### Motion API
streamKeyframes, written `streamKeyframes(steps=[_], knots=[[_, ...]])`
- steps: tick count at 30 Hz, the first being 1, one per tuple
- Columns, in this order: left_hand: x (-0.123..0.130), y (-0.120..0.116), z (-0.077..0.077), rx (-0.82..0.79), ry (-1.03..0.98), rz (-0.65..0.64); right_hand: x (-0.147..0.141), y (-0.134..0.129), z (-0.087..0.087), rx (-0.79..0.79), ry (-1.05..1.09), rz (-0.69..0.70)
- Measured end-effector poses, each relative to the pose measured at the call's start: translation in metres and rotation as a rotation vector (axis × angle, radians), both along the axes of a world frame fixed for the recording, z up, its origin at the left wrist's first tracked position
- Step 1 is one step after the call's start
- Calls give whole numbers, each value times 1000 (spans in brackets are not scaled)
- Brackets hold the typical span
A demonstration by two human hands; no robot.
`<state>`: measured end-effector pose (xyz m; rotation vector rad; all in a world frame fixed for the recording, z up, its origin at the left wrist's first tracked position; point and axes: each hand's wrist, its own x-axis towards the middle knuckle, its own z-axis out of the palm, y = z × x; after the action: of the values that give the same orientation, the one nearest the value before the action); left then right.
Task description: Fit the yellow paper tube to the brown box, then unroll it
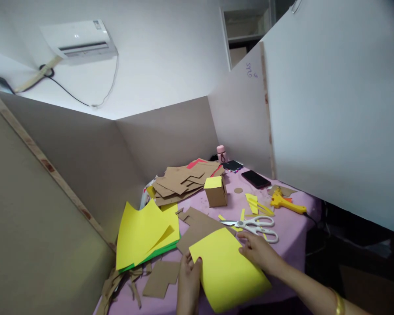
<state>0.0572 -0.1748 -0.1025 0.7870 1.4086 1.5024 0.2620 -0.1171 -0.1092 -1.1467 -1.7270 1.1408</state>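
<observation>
A yellow sheet of paper (231, 271), slightly curved, is held over the table's near edge between both hands. My left hand (189, 273) grips its left edge, thumb on top and fingers underneath. On the opposite edge, my right hand (258, 250) pinches the sheet near its upper right side. White-handled scissors (254, 225) lie with blades apart just beyond my right hand. A brown cardboard piece (200, 227) lies partly behind the sheet. Farther back stands a small cardboard box (216, 197) with a yellow top (213, 182).
Yellow and green sheets (141, 236) are stacked at left, near cardboard scraps (160, 278). Cardboard pieces (184, 181) pile up at the back. A yellow glue gun (287, 202), a phone (256, 179) and a pink bottle (221, 154) are on the right. Grey partitions (170, 127) surround the table.
</observation>
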Motion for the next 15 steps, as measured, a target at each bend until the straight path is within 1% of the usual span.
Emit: streamKeyframes(steps=[1,2,3,5,6,7,8,10,11,13,14,15], knots=[[-3,2,-5,6,38,27,-1,2,-4,31,-56,-27],[-6,2,-9,25,138,68,0,2,-6,59,-110,-43],[-6,0,-13,61,299,120,0,2,-6,85,-162,-51],[-3,-4,-20,173,745,200,2,1,-4,125,-266,-50],[1,-7,-24,234,969,191,3,0,-3,142,-316,-45],[6,-8,-29,268,1125,124,3,-1,0,156,-365,-40],[12,-9,-34,265,1244,26,4,-2,2,169,-414,-36],[23,-8,-43,189,1430,-146,2,-4,8,196,-505,-36],[28,-7,-46,141,1506,-197,0,-5,12,214,-537,-43],[33,-4,-49,74,1624,-235,-6,-6,18,272,-581,-7],[35,-3,-50,63,1668,-239,-10,-6,21,298,-597,49],[35,-2,-50,61,1703,-235,-14,-5,22,312,-613,135]])
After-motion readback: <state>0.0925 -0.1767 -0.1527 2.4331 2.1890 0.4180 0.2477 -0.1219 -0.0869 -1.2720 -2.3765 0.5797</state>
